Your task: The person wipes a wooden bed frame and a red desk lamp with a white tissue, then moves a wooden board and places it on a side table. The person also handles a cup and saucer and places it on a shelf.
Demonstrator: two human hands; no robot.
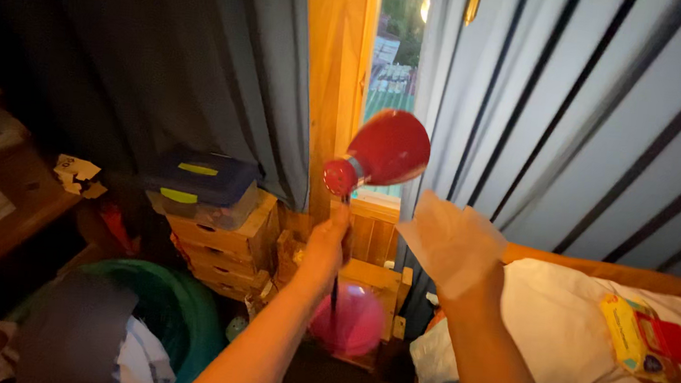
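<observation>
Left hand on a red lamp's stem, right hand raising a pale wipe before the window.

The left hand (326, 244) has its fingers wrapped around the thin dark stem under the red lamp (381, 154), whose glossy shade tilts toward the far window frame (336, 76). The shade looks light, rigid and slick, so the stem seems the surer grip. The right hand (465, 264) pinches a soft, limp wipe (451, 238) that hides its fingertips, just right of the lamp.
</observation>
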